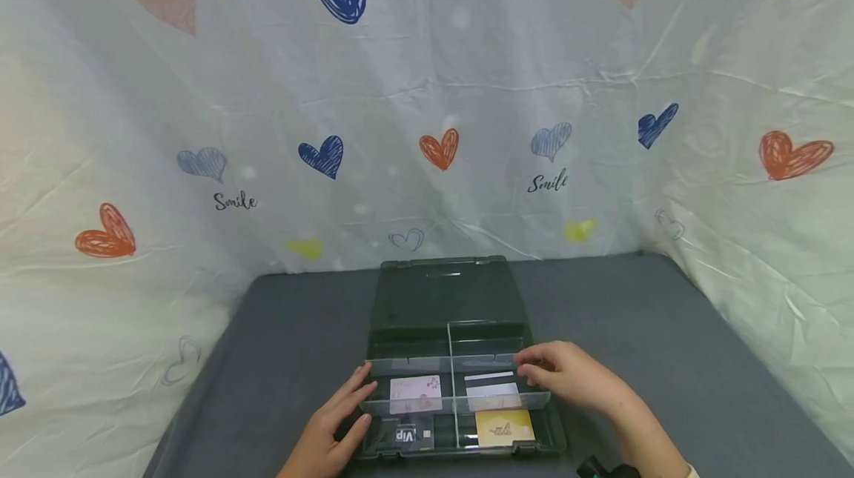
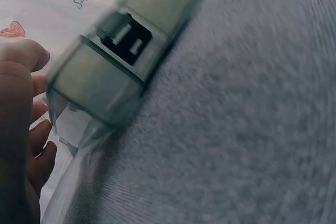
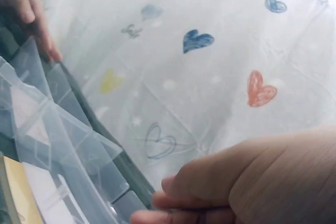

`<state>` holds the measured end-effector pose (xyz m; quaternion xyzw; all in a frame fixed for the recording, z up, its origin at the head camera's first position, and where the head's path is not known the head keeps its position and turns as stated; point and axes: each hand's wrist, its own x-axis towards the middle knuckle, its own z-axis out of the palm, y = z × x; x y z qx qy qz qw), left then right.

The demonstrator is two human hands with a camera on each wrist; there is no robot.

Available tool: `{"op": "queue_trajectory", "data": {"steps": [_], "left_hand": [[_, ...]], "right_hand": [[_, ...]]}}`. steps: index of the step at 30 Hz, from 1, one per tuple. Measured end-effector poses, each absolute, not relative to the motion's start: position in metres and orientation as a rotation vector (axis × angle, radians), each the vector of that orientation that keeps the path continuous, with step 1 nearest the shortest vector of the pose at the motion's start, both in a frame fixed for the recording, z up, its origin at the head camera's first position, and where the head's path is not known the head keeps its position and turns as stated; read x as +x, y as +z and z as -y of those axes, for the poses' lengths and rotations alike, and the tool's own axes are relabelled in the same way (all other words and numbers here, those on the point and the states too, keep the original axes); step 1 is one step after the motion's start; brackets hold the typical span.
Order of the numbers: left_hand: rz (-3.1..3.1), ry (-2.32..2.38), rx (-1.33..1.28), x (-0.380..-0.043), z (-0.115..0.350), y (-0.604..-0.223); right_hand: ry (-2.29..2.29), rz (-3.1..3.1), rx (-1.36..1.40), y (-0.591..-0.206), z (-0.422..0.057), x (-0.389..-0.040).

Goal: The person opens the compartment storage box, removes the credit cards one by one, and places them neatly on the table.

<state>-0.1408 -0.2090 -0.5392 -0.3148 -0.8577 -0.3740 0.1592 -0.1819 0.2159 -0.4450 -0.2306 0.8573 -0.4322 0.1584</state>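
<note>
A dark green plastic box [image 1: 557,430] lies with its lid [image 1: 447,296] folded back. Clear dividers [image 1: 454,363] split its inside into compartments. A pale card with pink marks [image 1: 415,389] and a white card with a dark stripe [image 1: 491,389] lie in the middle row; a black Vip card [image 1: 405,433] and a yellow card [image 1: 505,427] in the front row. My left hand [image 1: 328,430] rests its spread fingers against the box's left side. At the right end of the dividers is my right hand [image 1: 570,374], fingers loosely bent, fingertips beside the striped card.
Grey cloth covers the table [image 1: 300,344]. Behind and on both sides hangs a white curtain [image 1: 373,70] printed with hearts. A small black object [image 1: 603,469] shows at the bottom edge, near my right forearm. The box's front latch [image 2: 126,38] appears in the left wrist view.
</note>
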Motion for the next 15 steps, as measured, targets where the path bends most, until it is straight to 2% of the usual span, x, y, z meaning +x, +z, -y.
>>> {"op": "queue_trajectory", "data": {"steps": [10,15], "left_hand": [[2.434,-1.071,-0.932,-0.141,0.216,-0.556],[2.419,-1.074,-0.924,-0.143,0.216,-0.555]], "right_hand": [[-1.027,-2.677,-0.606,-0.459,-0.197,-0.180],[-0.869,-2.883,-0.460,-0.462,-0.173,-0.175]]}}
